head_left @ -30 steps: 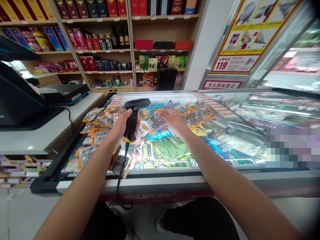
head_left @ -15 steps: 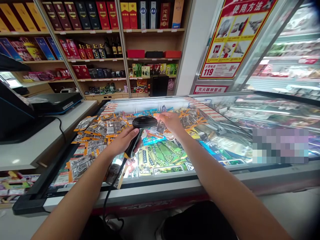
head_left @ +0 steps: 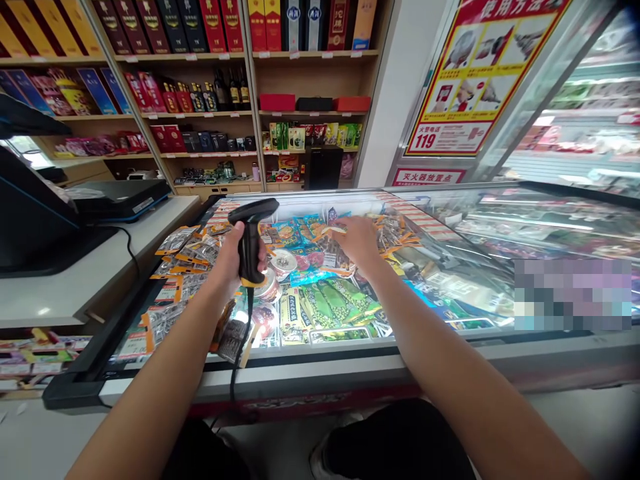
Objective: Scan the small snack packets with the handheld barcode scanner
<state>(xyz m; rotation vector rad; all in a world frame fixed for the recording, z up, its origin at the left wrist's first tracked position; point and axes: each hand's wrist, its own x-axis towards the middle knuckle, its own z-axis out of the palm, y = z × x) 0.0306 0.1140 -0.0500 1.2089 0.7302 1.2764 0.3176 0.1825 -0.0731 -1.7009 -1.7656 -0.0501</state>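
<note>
My left hand [head_left: 229, 257] is wrapped round the handle of a black and yellow barcode scanner [head_left: 249, 250], upright above the glass top of a chest freezer. Its cable hangs down over the freezer's front edge. To the right, my right hand [head_left: 361, 241] has its fingers closed on a small clear snack packet [head_left: 331, 255] with orange edges and a printed label. The fingertips are partly hidden. More such packets [head_left: 185, 257] lie scattered on the glass left of the scanner, and another pile [head_left: 395, 233] sits beyond my right hand.
Beneath the glass of the freezer [head_left: 320, 365] are green bags [head_left: 340, 303], blue bags and round tubs [head_left: 283, 262]. A counter [head_left: 65, 293] with a black scale [head_left: 120, 199] stands at left. Shelves [head_left: 210, 115] of boxes and bottles line the back; a red poster [head_left: 465, 80] hangs right.
The scanner has moved left and up, away from my right hand, and stands more upright. My right hand has shifted slightly right with the packet. The whole view has moved a little.
</note>
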